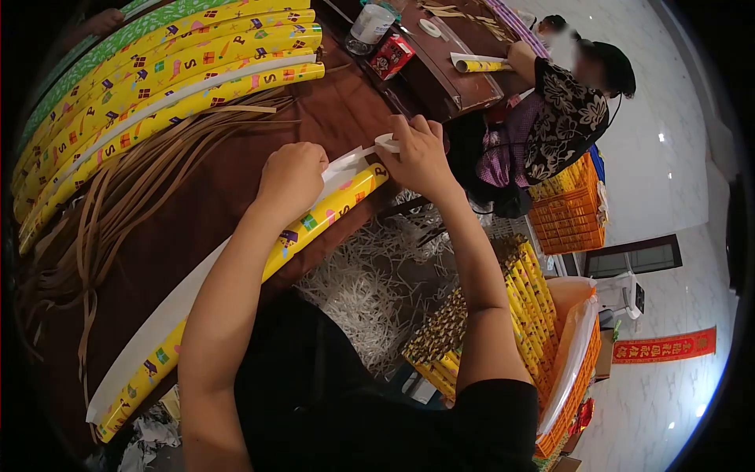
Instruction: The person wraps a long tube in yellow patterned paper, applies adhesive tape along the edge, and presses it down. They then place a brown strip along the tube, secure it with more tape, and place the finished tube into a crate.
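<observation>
A long roll of yellow wrapping paper (317, 218) with printed gifts and letters lies along the near table edge, its white underside turned up along one side. My left hand (292, 179) is closed at the white edge of this paper near the roll's far end; its fingertips are partly hidden. Just beyond, my right hand (418, 154) is closed around a small white roll of tape (387, 142), right above the end of the paper roll. Thin brown strips (149, 157) lie in a loose bundle on the brown-covered table (212, 177).
Several finished yellow rolls (197, 59) and green rolls (79, 75) lie at the upper left. A plastic jar (371, 30) and a red box (391, 57) stand farther back. Across the table a person (562, 118) handles another roll. Orange crates (570, 206) and shredded paper (358, 283) are to the right.
</observation>
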Demonstrator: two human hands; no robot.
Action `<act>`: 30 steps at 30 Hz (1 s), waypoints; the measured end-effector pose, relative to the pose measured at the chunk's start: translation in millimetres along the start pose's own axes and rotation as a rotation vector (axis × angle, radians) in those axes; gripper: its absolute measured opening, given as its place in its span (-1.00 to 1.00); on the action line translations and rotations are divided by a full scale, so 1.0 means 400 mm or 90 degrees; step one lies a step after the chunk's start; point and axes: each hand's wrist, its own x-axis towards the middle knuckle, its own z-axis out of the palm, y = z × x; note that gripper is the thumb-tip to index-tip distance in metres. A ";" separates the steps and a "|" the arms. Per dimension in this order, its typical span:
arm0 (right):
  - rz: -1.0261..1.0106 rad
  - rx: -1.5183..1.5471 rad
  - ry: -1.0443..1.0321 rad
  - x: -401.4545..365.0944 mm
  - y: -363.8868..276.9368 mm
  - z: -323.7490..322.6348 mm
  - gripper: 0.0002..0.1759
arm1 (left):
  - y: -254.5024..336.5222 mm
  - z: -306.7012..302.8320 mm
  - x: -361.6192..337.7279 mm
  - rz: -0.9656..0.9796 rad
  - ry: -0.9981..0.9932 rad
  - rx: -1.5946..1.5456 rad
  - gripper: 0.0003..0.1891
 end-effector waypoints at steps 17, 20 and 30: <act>0.060 -0.051 0.037 0.013 -0.027 0.029 -0.46 | 0.007 -0.004 -0.005 -0.001 0.010 -0.021 -0.89; 0.065 -0.056 0.037 0.016 -0.036 0.025 -0.46 | 0.009 -0.005 -0.004 -0.002 0.019 -0.021 -0.90; 0.085 -0.052 0.074 0.006 -0.039 0.039 -0.47 | 0.050 -0.006 0.059 -0.110 -0.125 0.067 -0.73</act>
